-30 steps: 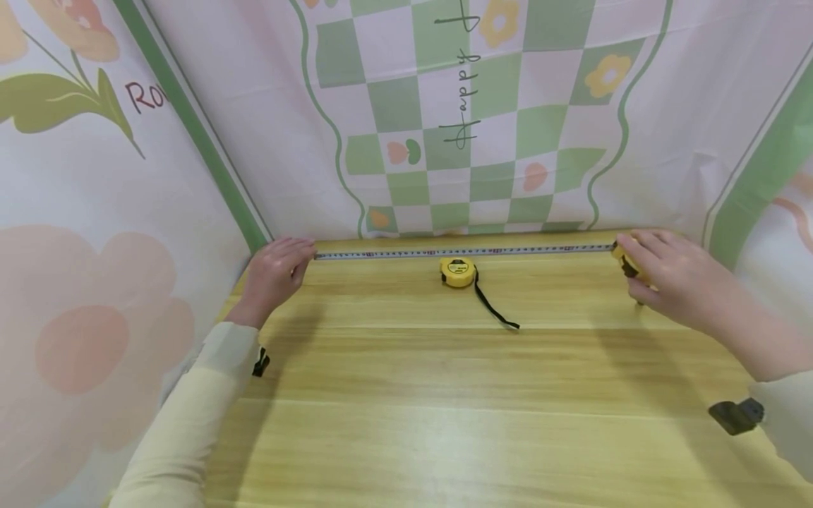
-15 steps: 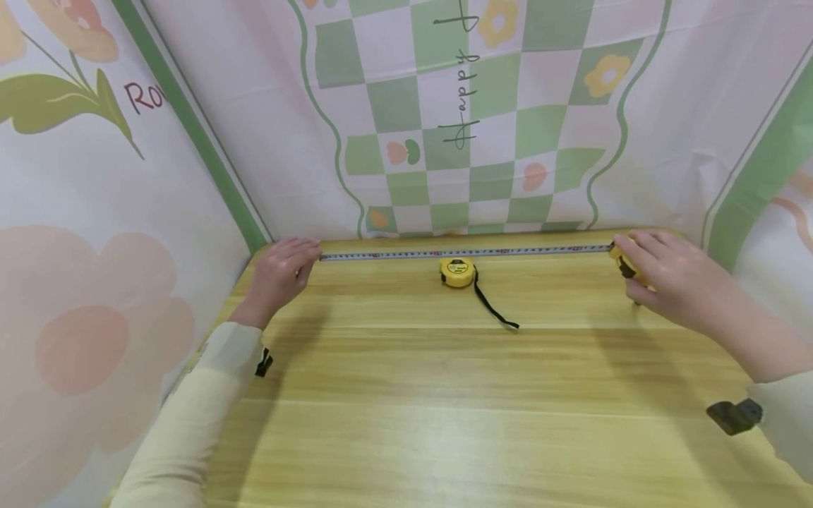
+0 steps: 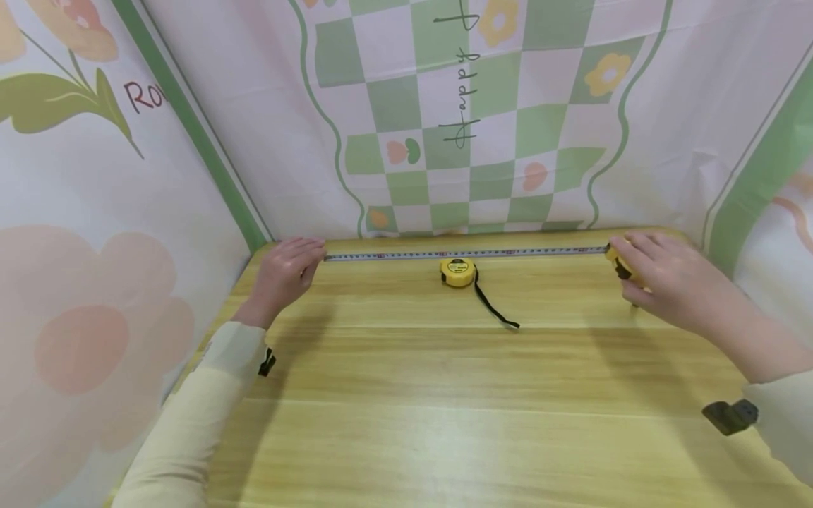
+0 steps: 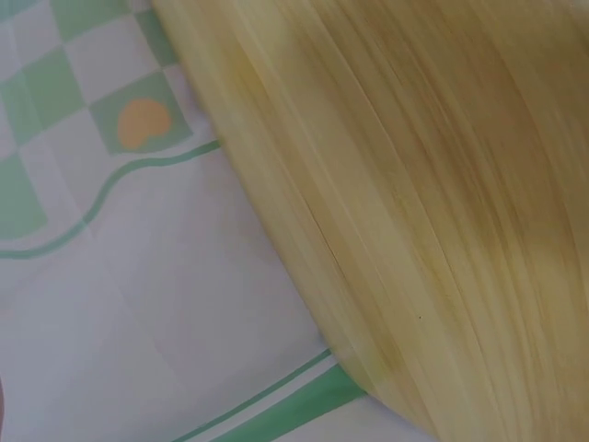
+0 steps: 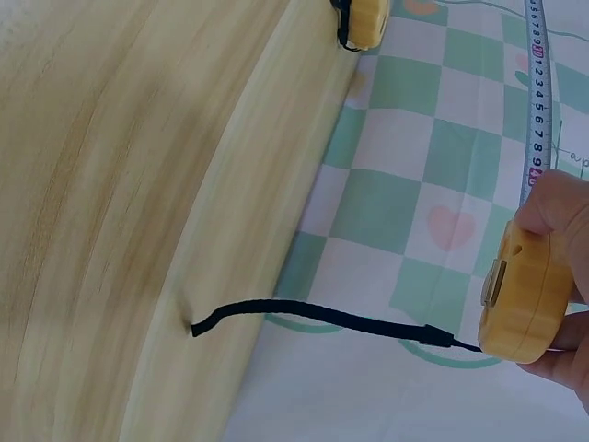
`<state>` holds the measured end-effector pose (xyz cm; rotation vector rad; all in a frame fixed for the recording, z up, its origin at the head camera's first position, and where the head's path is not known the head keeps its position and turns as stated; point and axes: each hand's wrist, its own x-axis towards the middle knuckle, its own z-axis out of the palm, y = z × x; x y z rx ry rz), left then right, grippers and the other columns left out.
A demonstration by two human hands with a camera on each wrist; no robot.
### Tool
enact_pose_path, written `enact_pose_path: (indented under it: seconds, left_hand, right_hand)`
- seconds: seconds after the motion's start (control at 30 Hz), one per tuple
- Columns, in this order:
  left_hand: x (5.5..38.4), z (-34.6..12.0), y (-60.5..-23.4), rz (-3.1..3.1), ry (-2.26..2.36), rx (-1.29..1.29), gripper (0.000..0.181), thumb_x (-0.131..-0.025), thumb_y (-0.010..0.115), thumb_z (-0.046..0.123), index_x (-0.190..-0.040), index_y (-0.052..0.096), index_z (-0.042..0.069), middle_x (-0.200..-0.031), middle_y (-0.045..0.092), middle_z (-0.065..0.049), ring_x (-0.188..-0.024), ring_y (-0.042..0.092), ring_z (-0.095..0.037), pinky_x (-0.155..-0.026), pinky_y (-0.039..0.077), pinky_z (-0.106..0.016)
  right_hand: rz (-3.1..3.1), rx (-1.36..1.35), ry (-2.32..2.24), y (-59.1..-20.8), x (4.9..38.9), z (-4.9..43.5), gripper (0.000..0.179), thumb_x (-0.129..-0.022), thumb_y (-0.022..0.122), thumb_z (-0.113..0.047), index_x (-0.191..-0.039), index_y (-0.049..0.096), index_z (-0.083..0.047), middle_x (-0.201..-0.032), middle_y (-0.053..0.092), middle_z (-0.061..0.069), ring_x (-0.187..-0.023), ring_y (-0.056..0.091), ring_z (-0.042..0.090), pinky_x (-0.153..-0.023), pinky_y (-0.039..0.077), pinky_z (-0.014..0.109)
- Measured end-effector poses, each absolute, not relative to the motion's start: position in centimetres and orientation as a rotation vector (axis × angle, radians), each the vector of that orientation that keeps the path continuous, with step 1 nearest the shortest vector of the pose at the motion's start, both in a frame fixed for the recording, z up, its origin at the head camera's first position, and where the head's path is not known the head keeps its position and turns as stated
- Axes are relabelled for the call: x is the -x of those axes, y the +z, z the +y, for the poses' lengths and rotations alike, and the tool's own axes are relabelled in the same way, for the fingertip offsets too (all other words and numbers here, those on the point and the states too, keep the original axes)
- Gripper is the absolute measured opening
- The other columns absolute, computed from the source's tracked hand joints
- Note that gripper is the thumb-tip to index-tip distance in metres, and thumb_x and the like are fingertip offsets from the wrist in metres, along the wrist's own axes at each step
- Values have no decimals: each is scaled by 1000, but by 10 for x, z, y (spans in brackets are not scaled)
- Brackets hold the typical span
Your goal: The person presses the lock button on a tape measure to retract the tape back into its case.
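Observation:
In the head view my right hand (image 3: 673, 279) grips a yellow tape measure (image 3: 622, 267), its blade (image 3: 476, 253) drawn out to the left. The right wrist view shows the thumb and fingers round the yellow case (image 5: 526, 295) with a black wrist strap (image 5: 322, 313) hanging from it. At the blade's other end my left hand (image 3: 286, 275) pinches the tip, which its fingers hide. The blade stretches straight above the table near its back edge. A second yellow tape measure (image 3: 457, 272) lies on the table just in front of the blade, its black strap (image 3: 492, 303) trailing to the right.
The wooden table (image 3: 413, 395) ends at the back against a hanging cloth (image 3: 495, 141) with a green check print. Another printed cloth (image 3: 95, 282) hangs along the left side. Black camera mounts sit at both wrists.
My left hand has shifted a little to the right and my right hand slightly to the left. The stretch of blade between them has become shorter. The second tape measure stays put.

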<state>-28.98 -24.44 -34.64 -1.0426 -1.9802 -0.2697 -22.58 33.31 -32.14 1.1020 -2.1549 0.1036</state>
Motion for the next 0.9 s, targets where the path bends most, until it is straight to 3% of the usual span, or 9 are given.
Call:
enact_pose_path:
  seconds: [0.3,0.9]
  left_hand:
    - [290,-242,-347,-1997,-241,1064,13,-87,68,-3,-98,73,-3,-102,71,-19,-95,69,-34,-96,51,-45]
    - [291,-237,-348,-1962,-242,1075,13,-84,70,-6,-97,73,-4,-101,71,-20,-94,69,-34,-93,52,-48]
  right_hand:
    - [-2132,-1120,112,-321,226,330,69,-104,26,-47,-118,55,14,-99,60,30,-85,56,49,-68,47,60]
    - [-2088,-1127,104,-321,230,321,65,-103,27,-44,-117,55,13,-97,60,29,-80,57,48,-62,48,58]
